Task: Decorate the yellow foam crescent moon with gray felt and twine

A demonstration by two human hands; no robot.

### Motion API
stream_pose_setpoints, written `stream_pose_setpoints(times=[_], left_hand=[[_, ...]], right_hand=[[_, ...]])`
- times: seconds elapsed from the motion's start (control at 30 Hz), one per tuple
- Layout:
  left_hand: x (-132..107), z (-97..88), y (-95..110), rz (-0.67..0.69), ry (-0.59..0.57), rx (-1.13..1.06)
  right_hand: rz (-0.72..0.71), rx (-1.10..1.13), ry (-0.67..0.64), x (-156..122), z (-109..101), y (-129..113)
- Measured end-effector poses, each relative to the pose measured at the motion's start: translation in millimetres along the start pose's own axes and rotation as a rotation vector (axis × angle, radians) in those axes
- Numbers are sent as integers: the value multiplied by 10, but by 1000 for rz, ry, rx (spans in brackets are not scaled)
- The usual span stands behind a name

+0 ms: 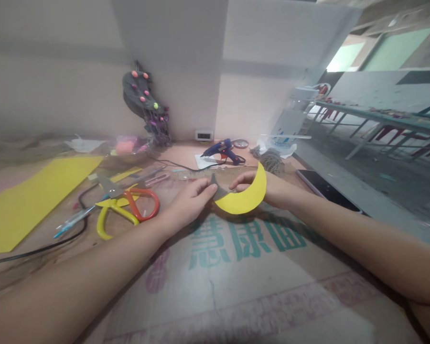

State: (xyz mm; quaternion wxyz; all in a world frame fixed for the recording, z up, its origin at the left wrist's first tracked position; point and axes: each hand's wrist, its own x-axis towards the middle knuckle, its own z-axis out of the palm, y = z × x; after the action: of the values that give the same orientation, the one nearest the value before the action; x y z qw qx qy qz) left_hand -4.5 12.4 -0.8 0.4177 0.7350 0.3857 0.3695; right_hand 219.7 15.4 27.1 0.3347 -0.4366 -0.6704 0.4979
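A yellow paper crescent point(241, 199) is held up above the table, its left end covered with grey yarn point(219, 189). My left hand point(198, 195) pinches that covered end between thumb and fingers. Behind the crescent, my right hand point(246, 180) is closed with its fingers curled beside the inner curve. A bit of grey yarn reaches toward its fingertips; the crescent hides part of this hand. Behind the right wrist lies a ball of grey yarn point(272, 161).
Left of my hands lie scissors point(129, 200), a pen point(73, 222) and a yellow sheet point(39, 200). A glue gun point(224, 150), its black cord, a small clock point(204, 135) and a tape roll point(241, 143) are behind. A grey decorated crescent point(138, 93) leans on the wall; a phone point(327, 191) lies right.
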Motion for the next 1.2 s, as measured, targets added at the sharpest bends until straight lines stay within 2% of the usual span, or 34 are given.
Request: stream_pose_setpoints(times=[0.13, 0.37, 0.6, 0.8, 0.97, 1.07, 1.2], left_hand=[[-14, 2, -12, -9, -16, 17], [-24, 6, 7, -22, -76, -37], [-21, 4, 16, -22, -97, -54], [-20, 3, 2, -28, -113, -77], [-25, 15, 11, -65, -120, -155], [-19, 31, 36, -135, -66, -277], [12, 50, 9, -182, 92, -453]], right_hand=[[27, -110, 63, -12, 12, -31], [-38, -317, 180, -13, 37, -36], [-50, -395, 240, -30, 82, -59], [-117, -404, 275, -42, 96, -113], [-126, -422, 284, -22, 67, -48], [-150, -333, 287, -12, 41, 25], [-202, -125, 475, -28, 17, 55]])
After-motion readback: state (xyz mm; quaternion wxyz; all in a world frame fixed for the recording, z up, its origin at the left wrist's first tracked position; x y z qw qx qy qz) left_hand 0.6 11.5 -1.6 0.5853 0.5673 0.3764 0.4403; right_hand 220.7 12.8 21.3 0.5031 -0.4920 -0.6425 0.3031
